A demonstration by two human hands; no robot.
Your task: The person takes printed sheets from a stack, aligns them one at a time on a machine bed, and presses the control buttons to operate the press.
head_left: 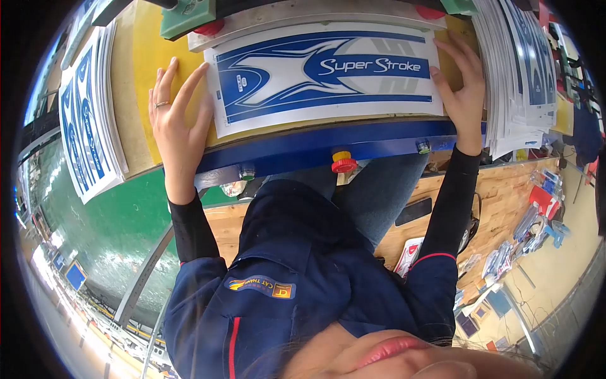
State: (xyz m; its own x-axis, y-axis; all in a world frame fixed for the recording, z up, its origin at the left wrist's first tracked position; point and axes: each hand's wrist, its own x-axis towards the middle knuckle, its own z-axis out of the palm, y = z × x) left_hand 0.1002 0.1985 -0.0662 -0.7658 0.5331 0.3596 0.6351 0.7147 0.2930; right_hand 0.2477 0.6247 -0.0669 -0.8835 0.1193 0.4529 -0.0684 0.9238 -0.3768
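Observation:
A white sheet printed in blue and grey with "Super Stroke" [278, 79] lies flat on the yellowish work board [129, 82] of a machine. At its left end is my left hand [178, 117], fingers spread, a ring on one finger, fingertips by the sheet's edge. My right hand [461, 85] is at the opposite end, fingers apart, with the thumb and fingertips at the sheet's right edge. Neither hand grips anything. Along the sheet's far edge runs a pale metal bar [309, 26].
Stacks of similar printed sheets stand at left [88, 126] and right [521, 76]. On the machine's blue front rail [284, 151] sit a red button [344, 165] and two green ones. Green clamp-like blocks [187, 19] are above. A dark phone-like object [413, 212] lies on the wooden surface.

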